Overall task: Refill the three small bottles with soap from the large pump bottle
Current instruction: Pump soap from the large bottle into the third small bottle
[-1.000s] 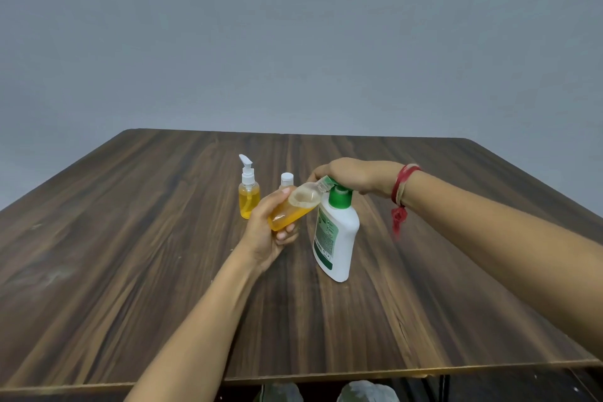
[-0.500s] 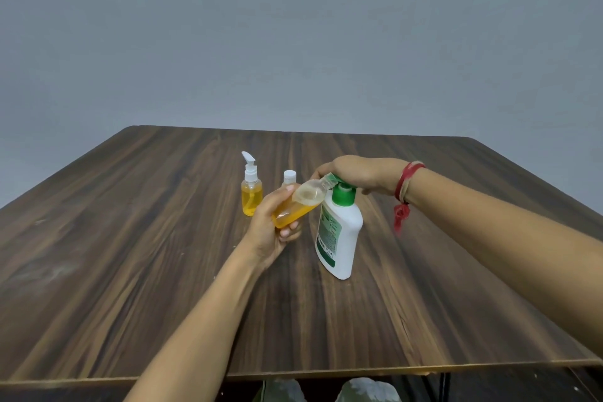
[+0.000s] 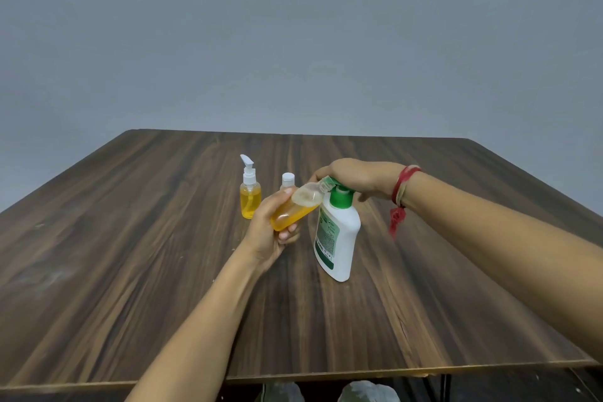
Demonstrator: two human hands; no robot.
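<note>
The large white pump bottle point(image 3: 337, 238) with a green collar stands in the middle of the table. My right hand point(image 3: 355, 178) lies over its green pump head, fingers curved down across it. My left hand point(image 3: 270, 228) grips a small clear bottle point(image 3: 298, 209), tilted, its open neck up against the pump nozzle; it is more than half full of orange soap. A small pump bottle point(image 3: 250, 192) full of orange soap stands behind on the left. A third small bottle point(image 3: 288, 179) with a white cap stands beside it, mostly hidden by my left hand.
The dark wooden table point(image 3: 130, 254) reaches a grey wall at the back. Its front edge runs near the bottom of the view, with pale bags point(image 3: 368, 393) on the floor below it. A red thread point(image 3: 399, 202) hangs from my right wrist.
The scene has shifted slightly in view. Both hands stay in place at the pump head and the tilted small bottle.
</note>
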